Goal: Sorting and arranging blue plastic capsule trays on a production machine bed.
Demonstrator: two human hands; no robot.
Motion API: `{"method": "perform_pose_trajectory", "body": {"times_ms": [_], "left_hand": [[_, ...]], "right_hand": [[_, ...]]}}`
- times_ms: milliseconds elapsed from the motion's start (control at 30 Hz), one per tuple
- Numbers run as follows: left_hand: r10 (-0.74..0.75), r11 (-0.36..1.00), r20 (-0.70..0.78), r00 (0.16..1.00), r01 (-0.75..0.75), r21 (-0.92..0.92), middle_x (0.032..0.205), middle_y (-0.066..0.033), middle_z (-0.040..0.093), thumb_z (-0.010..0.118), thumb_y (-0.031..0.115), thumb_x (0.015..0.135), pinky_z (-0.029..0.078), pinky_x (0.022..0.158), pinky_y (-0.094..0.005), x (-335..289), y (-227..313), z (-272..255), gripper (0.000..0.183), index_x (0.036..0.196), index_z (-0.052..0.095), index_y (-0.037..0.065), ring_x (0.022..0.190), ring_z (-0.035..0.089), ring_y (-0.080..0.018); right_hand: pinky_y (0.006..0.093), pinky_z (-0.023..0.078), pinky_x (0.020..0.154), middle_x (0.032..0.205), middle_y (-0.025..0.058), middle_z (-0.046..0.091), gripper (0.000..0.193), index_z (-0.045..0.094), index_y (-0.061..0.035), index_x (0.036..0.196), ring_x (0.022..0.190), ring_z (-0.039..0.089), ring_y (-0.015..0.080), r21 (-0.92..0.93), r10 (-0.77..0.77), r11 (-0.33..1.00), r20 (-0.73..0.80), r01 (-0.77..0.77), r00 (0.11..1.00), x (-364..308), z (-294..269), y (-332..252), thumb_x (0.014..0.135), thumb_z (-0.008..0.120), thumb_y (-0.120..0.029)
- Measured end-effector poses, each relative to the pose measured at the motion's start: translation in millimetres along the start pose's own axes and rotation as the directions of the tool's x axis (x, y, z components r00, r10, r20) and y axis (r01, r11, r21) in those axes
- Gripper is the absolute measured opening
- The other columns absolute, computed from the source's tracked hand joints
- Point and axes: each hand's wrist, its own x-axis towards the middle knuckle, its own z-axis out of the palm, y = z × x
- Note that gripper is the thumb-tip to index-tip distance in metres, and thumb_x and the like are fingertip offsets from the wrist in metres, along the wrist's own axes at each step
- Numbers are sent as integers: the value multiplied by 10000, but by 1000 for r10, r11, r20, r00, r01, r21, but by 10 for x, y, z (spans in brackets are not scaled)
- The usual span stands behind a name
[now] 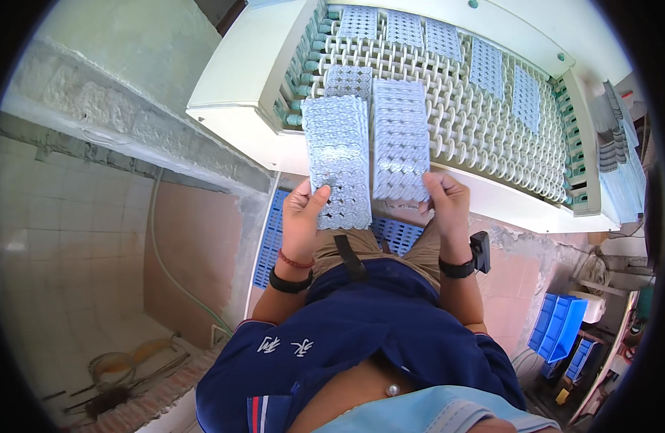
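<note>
My left hand [302,209] is closed on the near left edge of a stack of thin, pale blue perforated panels [337,155], with the thumb on top. Each panel is made of joined round pieces with scalloped edges. My right hand [446,198] pinches the near right corner of a second stack of the same panels [400,137]. The two stacks lie side by side with a narrow gap, and their far ends reach over the edge of a roller conveyor [484,144]. Just beyond the left stack, another panel [349,78] is on the rollers.
Several single panels [487,66] lie along the conveyor's far side. White machine walls [242,94] frame the rollers. More panels [621,166] stand stacked at the far right. Blue bins [558,326] are at the lower right, and a concrete ledge [130,115] runs along the left.
</note>
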Motion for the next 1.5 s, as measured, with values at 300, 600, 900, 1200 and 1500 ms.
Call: {"method": "perform_pose_trajectory", "body": {"times_ms": [300, 600, 900, 1200, 1500], "left_hand": [[-5, 1000, -23, 1000, 5, -22, 997, -131, 637, 530, 85, 900, 524, 723, -290, -13, -2, -19, 270, 1116, 536, -77, 834, 634, -160], [-59, 988, 21, 998, 62, -139, 1010, -124, 631, 399, 187, 971, 515, 760, -294, -8, -53, 107, 340, 1134, 522, -85, 858, 627, -160], [-98, 983, 86, 991, 110, -146, 1041, -138, 620, 402, 147, 964, 512, 785, -290, -6, -286, 199, 321, 1148, 510, -93, 898, 623, -172], [-65, 992, 47, 997, 69, -103, 1027, -128, 628, 459, 68, 931, 516, 757, -272, 44, -281, 257, 281, 1161, 507, -88, 877, 625, -149], [-35, 994, 38, 999, 38, -103, 1043, -143, 627, 499, 7, 891, 526, 761, -295, 48, -343, 201, 289, 1168, 501, -75, 884, 635, -178]], "right_hand": [[175, 332, 401, 550, -2, 541, 206, 668, 3, 794, 439, 458, 33, -427, -259, 895, -254, 132, 932, 123, -326, 36, 874, 615, -179], [187, 258, 380, 520, -29, 472, 258, 648, 5, 769, 407, 358, 22, -350, -267, 931, -450, 107, 852, 89, -808, 62, 890, 600, -218], [179, 380, 442, 614, -12, 561, 161, 648, -15, 812, 488, 492, 38, -208, -151, 968, -35, 140, 988, -293, -276, -145, 862, 629, -167], [164, 405, 440, 649, -2, 588, 136, 600, -8, 783, 504, 521, 29, -58, 65, 997, 134, -58, 989, -441, 157, 17, 815, 676, -116], [159, 406, 427, 633, 7, 584, 142, 603, 2, 827, 514, 523, 31, -112, 158, 983, 97, -147, 983, -408, 157, 58, 819, 671, -122]]}}
